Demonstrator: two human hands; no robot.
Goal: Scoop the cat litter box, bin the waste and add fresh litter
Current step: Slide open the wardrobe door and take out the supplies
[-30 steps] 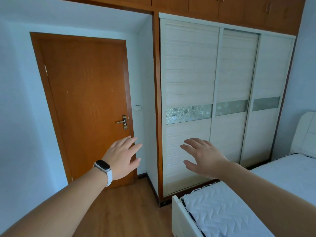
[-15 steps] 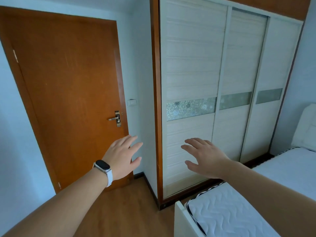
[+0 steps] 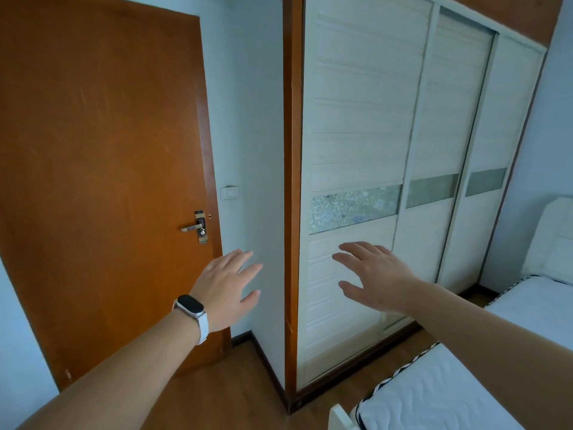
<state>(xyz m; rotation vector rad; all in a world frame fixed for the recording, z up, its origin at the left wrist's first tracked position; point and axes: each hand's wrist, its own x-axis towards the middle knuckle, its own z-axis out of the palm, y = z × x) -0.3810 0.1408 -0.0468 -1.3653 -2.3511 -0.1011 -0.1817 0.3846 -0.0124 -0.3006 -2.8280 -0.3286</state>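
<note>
From the head view, you hold both arms stretched out in front of you. Your left hand (image 3: 228, 287) is released, with the fingers straight and a little apart, and it holds nothing. It hangs in the air in front of the lower edge of the brown door (image 3: 102, 169), below the metal door handle (image 3: 193, 227) and apart from it. A dark watch (image 3: 190, 304) with a white strap sits on this wrist.

Your right hand (image 3: 376, 279) is released too, with the fingers spread and grasping nothing, in front of the first white panel of the wardrobe (image 3: 356, 119).

Compared with half a second ago, the door and the wardrobe fill more of the view and the top of the door is now cut off, so you are nearer to them. Your hands keep the same pose and almost the same place.

The light switch (image 3: 230, 192) is on the wall between the door and the wardrobe. The white bed (image 3: 434, 392) lies at the lower right, on the wooden floor (image 3: 223, 392).

The litter box does not show in this view, so I cannot tell where it is.
</note>
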